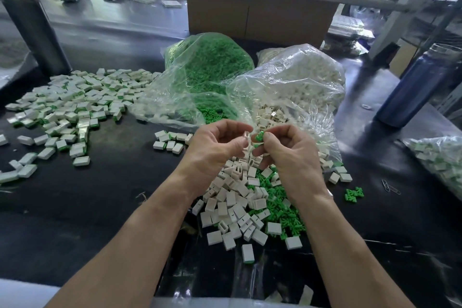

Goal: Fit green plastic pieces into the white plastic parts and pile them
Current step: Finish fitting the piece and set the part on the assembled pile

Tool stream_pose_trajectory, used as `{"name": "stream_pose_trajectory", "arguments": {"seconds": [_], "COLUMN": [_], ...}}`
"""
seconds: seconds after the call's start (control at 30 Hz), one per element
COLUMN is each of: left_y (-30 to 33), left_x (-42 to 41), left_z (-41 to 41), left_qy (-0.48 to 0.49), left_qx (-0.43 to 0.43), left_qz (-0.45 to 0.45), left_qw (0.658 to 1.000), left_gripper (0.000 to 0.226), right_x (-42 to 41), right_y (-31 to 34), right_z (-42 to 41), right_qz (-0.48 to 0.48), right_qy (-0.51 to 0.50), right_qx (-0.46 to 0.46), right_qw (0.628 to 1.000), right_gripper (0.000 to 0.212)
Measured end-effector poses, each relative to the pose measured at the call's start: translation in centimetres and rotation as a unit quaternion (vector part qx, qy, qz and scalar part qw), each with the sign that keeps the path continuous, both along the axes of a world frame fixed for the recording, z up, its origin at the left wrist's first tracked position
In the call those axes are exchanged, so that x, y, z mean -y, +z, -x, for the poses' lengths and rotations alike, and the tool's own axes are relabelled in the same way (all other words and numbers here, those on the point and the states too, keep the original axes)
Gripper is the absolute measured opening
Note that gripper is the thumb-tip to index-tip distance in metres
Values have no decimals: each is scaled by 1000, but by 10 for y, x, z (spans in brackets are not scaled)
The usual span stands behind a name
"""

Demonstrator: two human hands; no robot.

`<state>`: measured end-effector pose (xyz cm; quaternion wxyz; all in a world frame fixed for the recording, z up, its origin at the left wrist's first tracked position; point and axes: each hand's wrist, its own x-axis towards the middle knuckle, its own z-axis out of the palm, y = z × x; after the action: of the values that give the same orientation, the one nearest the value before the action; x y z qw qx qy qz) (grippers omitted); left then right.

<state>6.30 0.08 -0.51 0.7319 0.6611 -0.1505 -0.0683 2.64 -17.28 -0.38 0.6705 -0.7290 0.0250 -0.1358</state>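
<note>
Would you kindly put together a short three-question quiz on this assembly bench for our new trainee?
1. True or false: the left hand holds a white part.
2. What does the right hand hold? A) paperclip B) green piece C) bottle
3. Fill in: the pile of finished parts lies to the person's ____.

Key: 1 true; 2 B; 3 left.
</note>
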Motion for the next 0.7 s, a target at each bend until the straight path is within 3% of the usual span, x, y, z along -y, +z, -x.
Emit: {"name": "stream_pose_trajectory", "arguments": {"seconds": [0.7], "left_y": [0], "left_x": [8], "left_z": [5], "left_qy": [23], "left_qx": [45], "left_qz": [-40], "left_qw": [998], "left_gripper": [18], "right_x": [-9], "right_y": [0], "right_z": [1], "right_qz": [-14], "right_qy": [-5], "right_qx": [8], "right_qw": [1000], "right_gripper": [13]}}
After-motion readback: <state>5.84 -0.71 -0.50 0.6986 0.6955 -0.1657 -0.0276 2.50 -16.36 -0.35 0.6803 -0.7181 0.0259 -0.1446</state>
